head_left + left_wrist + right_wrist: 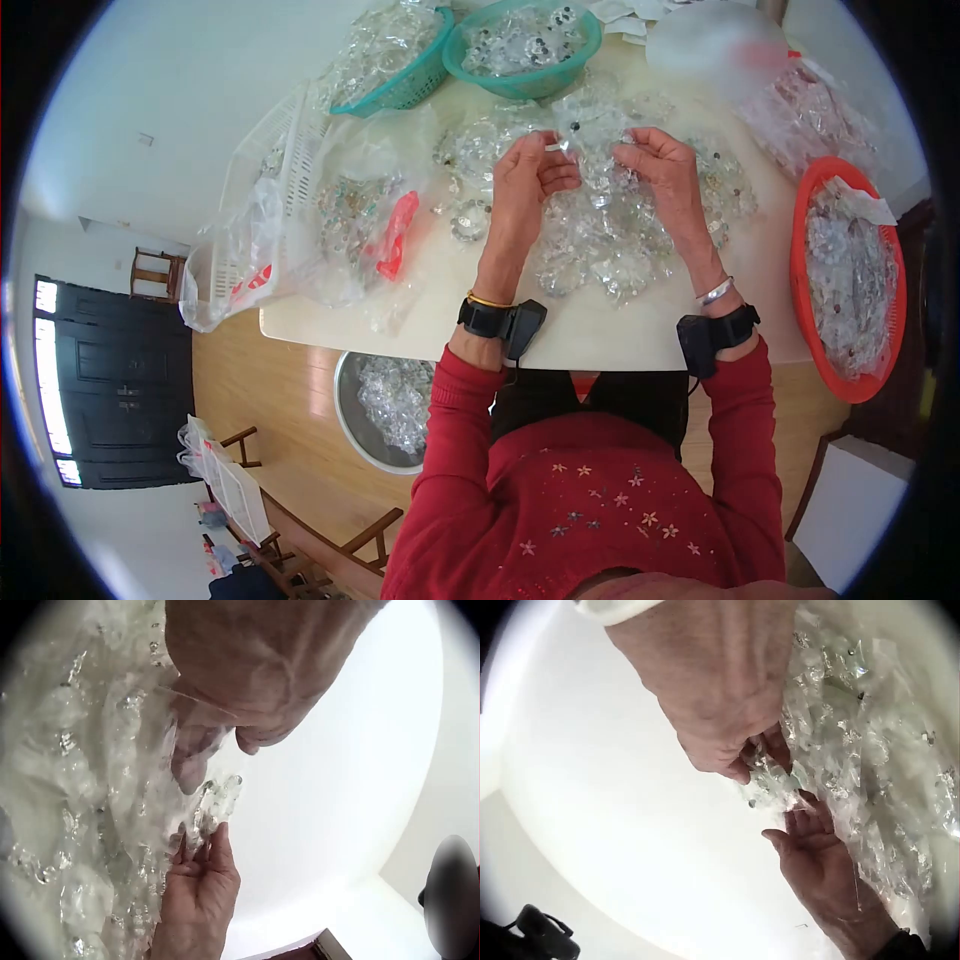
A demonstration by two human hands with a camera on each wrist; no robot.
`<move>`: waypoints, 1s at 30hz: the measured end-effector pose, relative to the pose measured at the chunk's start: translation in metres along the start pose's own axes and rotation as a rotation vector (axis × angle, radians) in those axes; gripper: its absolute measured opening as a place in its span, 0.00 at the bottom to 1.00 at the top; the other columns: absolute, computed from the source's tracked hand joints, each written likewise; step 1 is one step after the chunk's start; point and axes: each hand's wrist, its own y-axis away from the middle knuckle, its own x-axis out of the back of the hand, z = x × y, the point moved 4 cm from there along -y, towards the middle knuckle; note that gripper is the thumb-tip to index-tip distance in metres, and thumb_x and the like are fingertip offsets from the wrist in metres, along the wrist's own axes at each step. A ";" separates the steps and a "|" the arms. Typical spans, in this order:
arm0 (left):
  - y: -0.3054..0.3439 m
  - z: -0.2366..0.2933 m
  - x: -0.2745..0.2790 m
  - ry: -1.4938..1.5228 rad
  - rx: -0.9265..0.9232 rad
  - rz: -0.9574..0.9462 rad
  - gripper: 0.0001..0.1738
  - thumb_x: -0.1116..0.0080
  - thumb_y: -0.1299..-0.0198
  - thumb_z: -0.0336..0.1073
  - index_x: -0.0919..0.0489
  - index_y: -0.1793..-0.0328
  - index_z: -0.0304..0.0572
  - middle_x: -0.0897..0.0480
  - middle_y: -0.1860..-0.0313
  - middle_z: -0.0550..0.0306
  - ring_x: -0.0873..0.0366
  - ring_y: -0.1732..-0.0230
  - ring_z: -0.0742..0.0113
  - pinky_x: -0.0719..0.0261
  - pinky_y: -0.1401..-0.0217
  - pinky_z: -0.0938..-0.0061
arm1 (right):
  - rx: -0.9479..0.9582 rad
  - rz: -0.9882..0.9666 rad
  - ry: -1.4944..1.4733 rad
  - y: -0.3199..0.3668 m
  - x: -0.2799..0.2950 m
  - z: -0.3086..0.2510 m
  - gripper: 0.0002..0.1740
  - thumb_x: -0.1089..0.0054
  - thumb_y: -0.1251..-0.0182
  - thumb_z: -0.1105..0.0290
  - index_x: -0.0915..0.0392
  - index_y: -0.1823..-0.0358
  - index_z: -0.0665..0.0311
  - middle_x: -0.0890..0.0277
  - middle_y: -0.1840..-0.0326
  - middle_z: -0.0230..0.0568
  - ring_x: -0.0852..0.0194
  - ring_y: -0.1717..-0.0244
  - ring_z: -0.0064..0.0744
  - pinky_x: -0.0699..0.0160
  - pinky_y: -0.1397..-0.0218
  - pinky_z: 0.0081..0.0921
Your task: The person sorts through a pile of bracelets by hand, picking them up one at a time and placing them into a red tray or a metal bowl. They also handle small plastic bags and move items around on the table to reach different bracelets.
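Observation:
Clear plastic packaging with small shiny pieces [603, 178] is stretched between both hands above a pile of similar packets [600, 245]. At its left side the left hand [525, 178] holds the film with bent fingers; in the left wrist view part of the clear film [196, 712] lies across this hand's fingers. The right hand [668, 175] pinches the other side between thumb and fingers. In the right wrist view, the right hand [712, 690] grips a bunched part [769, 784], while the left hand [817, 862] has its fingers partly behind the plastic.
Two green baskets [522, 82] of packets stand at the back of the table [400, 325]. A white basket [293, 190] and a bulging plastic bag [375, 160] are at left, a red basket [800, 290] at right. Below the table edge is a metal basin [350, 425].

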 end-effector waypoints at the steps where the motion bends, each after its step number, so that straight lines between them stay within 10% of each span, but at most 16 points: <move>1: -0.001 -0.001 -0.001 0.001 0.002 0.002 0.05 0.47 0.41 0.30 0.24 0.63 0.36 0.22 0.72 0.60 0.23 0.71 0.72 0.21 0.66 0.77 | -0.003 0.000 0.001 -0.001 0.001 -0.001 0.16 0.42 0.40 0.67 0.26 0.53 0.69 0.23 0.67 0.31 0.27 0.69 0.15 0.28 0.65 0.16; 4: 0.000 -0.006 -0.011 -0.429 -0.036 -0.143 0.05 0.47 0.41 0.30 0.24 0.67 0.37 0.23 0.73 0.60 0.23 0.72 0.72 0.25 0.68 0.79 | -0.065 0.093 -0.015 0.000 0.007 -0.001 0.14 0.45 0.38 0.69 0.27 0.54 0.68 0.23 0.68 0.31 0.26 0.69 0.17 0.27 0.65 0.16; 20: -0.003 -0.016 -0.003 -0.274 0.081 -0.116 0.06 0.47 0.42 0.29 0.24 0.60 0.36 0.21 0.68 0.61 0.21 0.69 0.71 0.24 0.65 0.80 | 0.069 0.260 -0.363 -0.007 0.023 0.008 0.09 0.49 0.34 0.72 0.29 0.56 0.69 0.24 0.59 0.41 0.23 0.63 0.29 0.20 0.57 0.28; 30: -0.003 -0.022 0.004 -0.115 -0.020 -0.084 0.04 0.46 0.45 0.28 0.25 0.63 0.38 0.23 0.72 0.63 0.20 0.74 0.71 0.23 0.73 0.79 | -0.020 0.068 -0.195 -0.005 0.023 0.014 0.11 0.45 0.35 0.68 0.25 0.57 0.68 0.30 0.73 0.29 0.32 0.76 0.18 0.37 0.75 0.15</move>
